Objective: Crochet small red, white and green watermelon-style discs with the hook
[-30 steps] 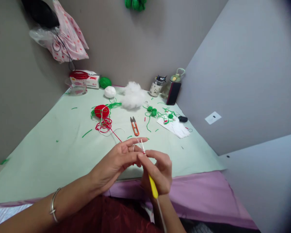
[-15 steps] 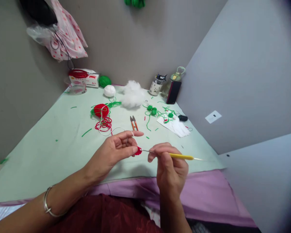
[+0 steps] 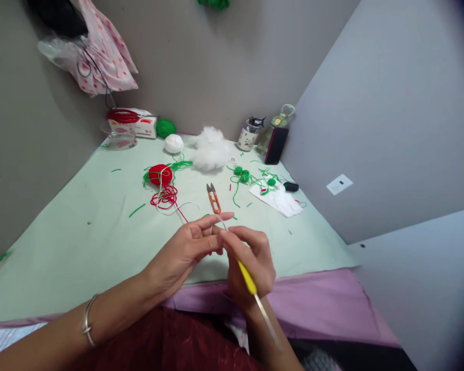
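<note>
My left hand [image 3: 189, 246] pinches a small red crochet piece, now almost wholly hidden behind the fingers. White yarn runs over its raised index finger. Against its fingertips, my right hand [image 3: 252, 260] is closed around a crochet hook with a yellow handle [image 3: 247, 277]; the metal tip points up and away, beside the left index finger. Just beyond the hands lie orange thread snips [image 3: 213, 200]. A red yarn ball [image 3: 160, 175] with loose red strands is to their left, and a white yarn ball [image 3: 174, 144] sits farther back.
White stuffing [image 3: 211, 149] is at the back middle of the table. Small green crochet pieces [image 3: 245, 176] and white paper [image 3: 278, 200] lie on the right. A phone [image 3: 277, 146], pen jar [image 3: 248, 136] and bottle stand behind them. Back left are a box [image 3: 147, 127] and green yarn [image 3: 166, 128].
My right hand has moved left against my left fingers, and the hook has swung from nearly level to steeply slanted. The red piece has gone mostly out of sight.
</note>
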Motion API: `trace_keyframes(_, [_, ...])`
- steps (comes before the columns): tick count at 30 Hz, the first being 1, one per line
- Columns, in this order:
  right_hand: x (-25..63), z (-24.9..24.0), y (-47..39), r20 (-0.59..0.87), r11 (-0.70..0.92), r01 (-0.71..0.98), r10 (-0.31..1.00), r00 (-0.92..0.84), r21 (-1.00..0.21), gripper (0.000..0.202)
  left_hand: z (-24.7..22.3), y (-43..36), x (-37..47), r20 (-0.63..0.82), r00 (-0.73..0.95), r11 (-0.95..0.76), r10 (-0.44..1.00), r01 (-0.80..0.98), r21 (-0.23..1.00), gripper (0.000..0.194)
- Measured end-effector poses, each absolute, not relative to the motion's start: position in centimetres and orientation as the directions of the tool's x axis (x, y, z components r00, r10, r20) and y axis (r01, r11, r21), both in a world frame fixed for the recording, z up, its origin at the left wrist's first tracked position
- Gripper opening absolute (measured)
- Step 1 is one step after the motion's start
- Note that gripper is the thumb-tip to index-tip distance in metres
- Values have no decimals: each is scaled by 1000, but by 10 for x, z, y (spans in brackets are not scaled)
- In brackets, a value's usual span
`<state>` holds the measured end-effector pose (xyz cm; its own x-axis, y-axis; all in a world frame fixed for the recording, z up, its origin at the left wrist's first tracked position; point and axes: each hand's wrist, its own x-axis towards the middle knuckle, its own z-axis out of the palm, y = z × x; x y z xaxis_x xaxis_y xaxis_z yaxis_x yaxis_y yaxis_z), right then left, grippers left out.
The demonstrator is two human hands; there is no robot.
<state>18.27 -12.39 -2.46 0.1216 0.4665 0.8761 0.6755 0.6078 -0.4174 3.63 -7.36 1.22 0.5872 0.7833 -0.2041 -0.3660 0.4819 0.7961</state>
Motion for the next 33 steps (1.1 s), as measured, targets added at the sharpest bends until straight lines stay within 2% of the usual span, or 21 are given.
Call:
trace_keyframes(3, [190,-19,-123,765,610,481,594,250,-630,26,15,-68,33,-259,632,567,730,-349,746,41])
trace_keyframes(5, [194,-13,-123,661,600,277,665,348,-750,22,17,-66,32,-241,612,528,753,-342,778,35])
trace_keyframes(7, [194,-10,-123,595,592,131,719,360,-795,20,19,-66,32,-190,597,459,779,-337,822,33])
trace_keyframes(13, [187,-11,-121,617,596,170,726,303,-785,17,16,-74,33,-86,587,322,805,-310,895,36])
trace_keyframes(19, [191,-13,-121,539,546,70,783,310,-835,18,14,-73,29,-48,557,253,829,-298,921,32])
trace_keyframes(25, [192,-12,-120,463,526,-144,826,323,-838,19,13,-71,25,-54,557,243,829,-270,932,28])
trace_keyframes(29, [195,-12,-124,483,529,-100,825,292,-843,20,16,-73,23,-57,553,237,831,-261,936,28])
trace_keyframes(33, [196,-11,-129,549,566,24,788,277,-824,21,17,-73,21,-40,544,209,838,-253,945,27])
